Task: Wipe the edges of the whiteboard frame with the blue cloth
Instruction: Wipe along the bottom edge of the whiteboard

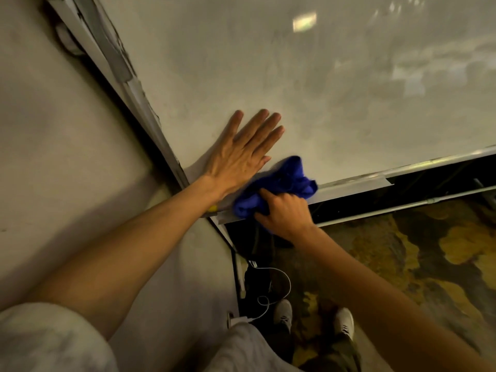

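Blue cloth (pixel 276 185), bunched up, sits against the bottom edge of the whiteboard frame (pixel 354 182), close to the lower left corner. The right hand (pixel 284 213) has its grip curled tight around the cloth from below, fingers buried in the folds. The left hand (pixel 241 151) lies flat on the whiteboard (pixel 295 76), fingers spread, just beside the cloth. White shoes (pixel 283 314) stand on patterned carpet (pixel 429 251) below.
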Demonstrator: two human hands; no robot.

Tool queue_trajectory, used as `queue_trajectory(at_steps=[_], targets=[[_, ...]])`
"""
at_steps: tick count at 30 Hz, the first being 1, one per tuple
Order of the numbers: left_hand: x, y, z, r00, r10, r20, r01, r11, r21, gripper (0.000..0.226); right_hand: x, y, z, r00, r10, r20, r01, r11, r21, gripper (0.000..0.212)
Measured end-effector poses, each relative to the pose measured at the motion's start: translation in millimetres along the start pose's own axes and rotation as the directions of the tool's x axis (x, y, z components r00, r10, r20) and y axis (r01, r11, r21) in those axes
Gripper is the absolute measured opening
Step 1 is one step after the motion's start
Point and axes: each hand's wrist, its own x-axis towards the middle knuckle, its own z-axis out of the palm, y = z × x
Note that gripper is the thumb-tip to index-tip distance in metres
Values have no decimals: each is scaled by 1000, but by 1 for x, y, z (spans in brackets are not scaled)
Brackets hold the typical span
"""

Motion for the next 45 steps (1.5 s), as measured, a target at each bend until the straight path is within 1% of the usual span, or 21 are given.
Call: queue_trajectory(at_steps=[3,6,8,10,12,14,16,18,21,23,25,27,29,31,32,34,36,38,40,42,45], targets=[[1,0,0,1000,7,-7,-7,1000,11,68,-11,48,-16,995,93,-40,-95,994,-49,44],[-1,-1,-1,1000,3,-2,-3,999,36,67,-24,89,-29,964,243,-110,-248,968,-33,42],[-1,0,-1,1000,7,5,-7,999,39,66,-25,96,-31,944,305,-128,-310,950,-18,40],[-2,0,2,1000,2,10,-3,999,43,68,-21,86,-27,927,347,-144,-353,936,-17,38],[-6,0,5,1000,-7,4,7,999,50,70,-16,63,-20,935,331,-130,-336,941,-24,38],[-7,-1,7,1000,-10,-1,10,999,31,71,-9,26,-9,960,270,-70,-271,963,1,37],[-7,-2,7,1000,-15,-1,15,1000,24,72,0,-20,4,982,188,20,-189,979,77,37],[-6,-2,6,1000,-18,7,18,1000,20,74,8,-59,13,990,127,62,-135,982,136,38],[-7,1,2,1000,-7,13,6,998,57,73,12,-70,16,994,81,74,-91,986,143,40],[-6,1,0,1000,-8,21,6,998,61,73,8,-50,10,991,91,102,-106,984,143,42],[-2,1,-2,1000,-3,25,2,998,55,72,2,-14,-1,984,134,113,-146,984,98,41],[-1,2,-4,999,17,27,-19,998,62,70,-8,33,-15,972,221,77,-224,974,27,41],[-2,1,-3,1000,21,19,-23,997,76,67,-20,81,-31,944,329,24,-328,944,-34,44],[-3,1,-3,1000,19,18,-21,996,82,67,-29,113,-40,917,397,-33,-398,917,-21,40],[-4,1,-2,1000,20,18,-22,996,81,68,-30,118,-41,912,405,-59,-406,914,-10,38],[-5,1,-1,1000,20,19,-21,997,71,69,-27,110,-37,911,401,-96,-405,914,-25,37],[-7,0,1,1000,8,15,-9,998,67,71,-22,82,-29,918,384,-101,-390,920,-47,40],[-9,-1,1,1000,1,16,-2,998,59,73,-15,45,-19,945,325,-41,-326,945,-36,42],[-9,-2,0,1000,-8,23,6,998,60,75,-6,4,-8,976,214,36,-215,976,27,42],[-8,-1,-2,999,-5,33,2,997,81,77,0,-28,-1,990,112,88,-120,988,95,42],[-7,-2,-3,999,9,45,-13,995,102,78,6,-36,-1,992,47,115,-60,992,112,44]])
